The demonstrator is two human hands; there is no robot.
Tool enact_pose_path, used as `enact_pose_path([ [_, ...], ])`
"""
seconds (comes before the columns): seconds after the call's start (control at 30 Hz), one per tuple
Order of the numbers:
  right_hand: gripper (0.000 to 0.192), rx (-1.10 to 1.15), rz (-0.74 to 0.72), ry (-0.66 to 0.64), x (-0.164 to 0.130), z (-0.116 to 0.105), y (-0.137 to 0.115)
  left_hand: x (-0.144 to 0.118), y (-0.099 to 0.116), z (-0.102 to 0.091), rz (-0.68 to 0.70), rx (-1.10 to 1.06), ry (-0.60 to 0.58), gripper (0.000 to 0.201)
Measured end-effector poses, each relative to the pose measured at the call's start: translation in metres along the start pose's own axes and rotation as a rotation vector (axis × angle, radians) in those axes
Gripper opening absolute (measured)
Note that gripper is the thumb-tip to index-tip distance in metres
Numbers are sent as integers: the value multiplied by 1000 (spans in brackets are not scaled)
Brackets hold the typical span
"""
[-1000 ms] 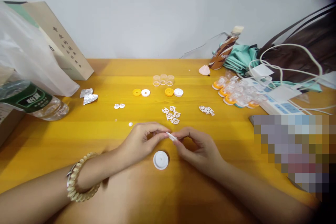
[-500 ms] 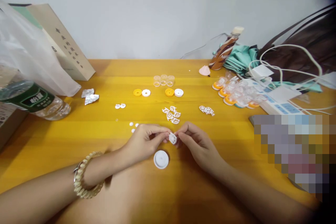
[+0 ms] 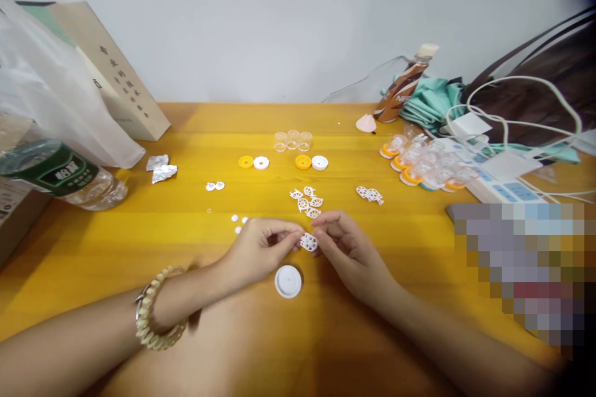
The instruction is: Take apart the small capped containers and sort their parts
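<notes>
Yellow wooden table (image 3: 139, 248): my left hand (image 3: 258, 251) and right hand (image 3: 347, 248) both pinch a small white lattice plastic wheel (image 3: 308, 242), white round plastic cap (image 3: 288, 281) just below them; seating it looks next, needs alignment.

Turned since a second ago: small white lattice wheel (image 3: 308, 241), then edge-on as a thin sliver between the fingertips, now face-on with its openwork pattern showing. Still pinched from both sides by left hand (image 3: 258, 247) and right hand (image 3: 350, 247), both shifted slightly away from the body, closer to the cluster of lattice pieces (image 3: 307, 201). More small white discs (image 3: 239, 222) uncovered beside the left knuckles.
</notes>
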State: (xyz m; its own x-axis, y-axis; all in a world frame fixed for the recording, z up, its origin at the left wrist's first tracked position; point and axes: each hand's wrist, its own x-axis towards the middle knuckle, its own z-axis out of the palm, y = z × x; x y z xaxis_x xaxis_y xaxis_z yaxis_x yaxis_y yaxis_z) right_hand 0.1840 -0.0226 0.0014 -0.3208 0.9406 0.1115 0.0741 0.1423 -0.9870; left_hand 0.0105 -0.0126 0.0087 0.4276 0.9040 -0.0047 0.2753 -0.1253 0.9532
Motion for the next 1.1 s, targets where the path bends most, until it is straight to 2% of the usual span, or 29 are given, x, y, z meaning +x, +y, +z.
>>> enact_pose_path([
  [0.17, 11, -104, -70, 29, -2, 1, 4, 0, 3, 0, -32, -72, 13, 24],
  [0.37, 10, -70, -116, 16, 0, -2, 1, 4, 3, -5, -113, -276, 39, 19],
  [0.47, 18, -116, -206, -21, 0, -2, 0, 5, 0, -8, -141, -423, 24, 16],
  [0.57, 21, -261, -312, -18, 0, -4, -1, 6, -1, -8, -166, -510, -5, 14],
  [0.73, 12, -411, -416, -48, 2, -9, -4, 7, 0, -8, -164, -477, -4, 13],
  [0.87, 5, -392, -359, -77, 1, -9, -6, 7, 2, -7, -173, -457, -9, 12],
  [1.0, 4, -397, -293, 92, 7, -16, -1, 6, 1, -7, -186, -526, 39, 14],
  [1.1, 4, -526, -325, 208, 18, -28, 6, 6, -3, -7, -197, -548, 71, 16],
])
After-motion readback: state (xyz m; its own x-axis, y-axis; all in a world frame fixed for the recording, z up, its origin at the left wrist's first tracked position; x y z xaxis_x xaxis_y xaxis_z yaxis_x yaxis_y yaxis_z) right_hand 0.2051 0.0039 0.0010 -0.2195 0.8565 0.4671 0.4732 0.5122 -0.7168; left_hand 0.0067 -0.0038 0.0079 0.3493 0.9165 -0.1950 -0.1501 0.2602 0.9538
